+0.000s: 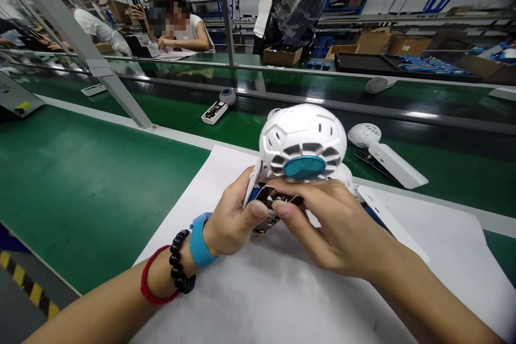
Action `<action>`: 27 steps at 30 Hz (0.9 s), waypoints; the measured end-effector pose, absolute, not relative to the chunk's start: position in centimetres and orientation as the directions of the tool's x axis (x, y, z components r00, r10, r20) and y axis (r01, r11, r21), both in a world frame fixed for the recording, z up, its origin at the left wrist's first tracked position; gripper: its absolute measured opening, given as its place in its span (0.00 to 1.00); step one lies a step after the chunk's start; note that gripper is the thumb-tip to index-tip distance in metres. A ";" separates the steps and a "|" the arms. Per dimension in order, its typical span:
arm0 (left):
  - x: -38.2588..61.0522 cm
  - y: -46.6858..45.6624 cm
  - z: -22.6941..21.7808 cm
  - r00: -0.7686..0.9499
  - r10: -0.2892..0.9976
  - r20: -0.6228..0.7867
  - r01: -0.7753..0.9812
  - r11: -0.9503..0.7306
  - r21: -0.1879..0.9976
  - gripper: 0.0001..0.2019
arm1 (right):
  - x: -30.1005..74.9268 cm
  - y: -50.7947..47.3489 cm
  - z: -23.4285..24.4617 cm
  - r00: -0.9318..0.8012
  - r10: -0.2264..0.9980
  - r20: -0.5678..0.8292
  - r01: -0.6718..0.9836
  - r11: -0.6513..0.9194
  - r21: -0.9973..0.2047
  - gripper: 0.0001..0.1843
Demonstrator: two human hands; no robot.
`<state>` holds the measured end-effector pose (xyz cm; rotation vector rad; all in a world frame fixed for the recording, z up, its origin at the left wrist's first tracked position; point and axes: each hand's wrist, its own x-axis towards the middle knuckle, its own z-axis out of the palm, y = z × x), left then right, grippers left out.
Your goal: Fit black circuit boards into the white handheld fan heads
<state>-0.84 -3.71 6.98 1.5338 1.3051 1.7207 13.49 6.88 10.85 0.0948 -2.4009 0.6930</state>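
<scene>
I hold a white handheld fan [302,140] with a round vented head and a teal centre cap over a white sheet [282,290] on the green bench. My left hand [231,220] grips the fan's open handle, where a small circuit board [269,205] shows. My right hand [334,226] pinches the board from the right, thumb and fingers closed on it. The left wrist wears a blue strap, black beads and a red cord.
Another white fan [381,153] lies on the belt to the right, and a third one [220,106] further back. Cardboard boxes [282,55] and a black tray [365,62] stand on the far bench. A seated person [181,27] and a standing person [294,0] are opposite. A slanted metal strut [100,72] rises at left.
</scene>
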 end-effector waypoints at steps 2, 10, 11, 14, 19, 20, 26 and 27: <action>-0.7 -3.7 7.1 -0.288 0.849 0.442 0.217 -0.392 0.894 0.30 | 13.0 6.4 10.0 -0.750 0.214 0.625 -0.252 0.781 -0.571 0.11; -0.4 -3.7 7.0 -0.320 0.872 0.370 0.088 -0.362 0.928 0.29 | 12.3 5.4 9.2 -0.668 0.389 0.634 -0.226 0.706 -0.671 0.05; -0.5 -3.7 7.0 -0.330 0.870 0.366 0.099 -0.354 0.930 0.29 | 12.3 5.4 9.3 -0.663 0.396 0.635 -0.213 0.713 -0.668 0.05; -0.6 -3.7 6.9 -0.344 0.868 0.359 0.111 -0.343 0.933 0.32 | 12.1 5.3 9.4 -0.568 0.546 0.616 -0.192 0.640 -0.744 0.10; -0.6 -3.7 7.1 -0.342 0.884 0.319 0.102 -0.302 0.948 0.27 | 11.2 5.1 9.5 -0.666 0.644 0.378 -0.164 0.368 -0.915 0.09; -0.6 -3.7 7.2 -0.338 0.895 0.291 0.094 -0.275 0.957 0.27 | 11.1 5.2 9.5 -0.656 0.657 0.371 -0.157 0.362 -0.919 0.06; -1.0 -3.4 7.7 -0.161 0.982 0.103 -0.024 -0.108 0.994 0.31 | 10.8 6.7 9.1 -0.629 0.710 0.316 -0.226 0.221 -0.949 0.12; -1.1 -3.4 7.7 -0.140 0.986 0.095 -0.031 -0.100 0.994 0.32 | 10.9 6.8 9.1 -0.640 0.704 0.308 -0.226 0.210 -0.951 0.14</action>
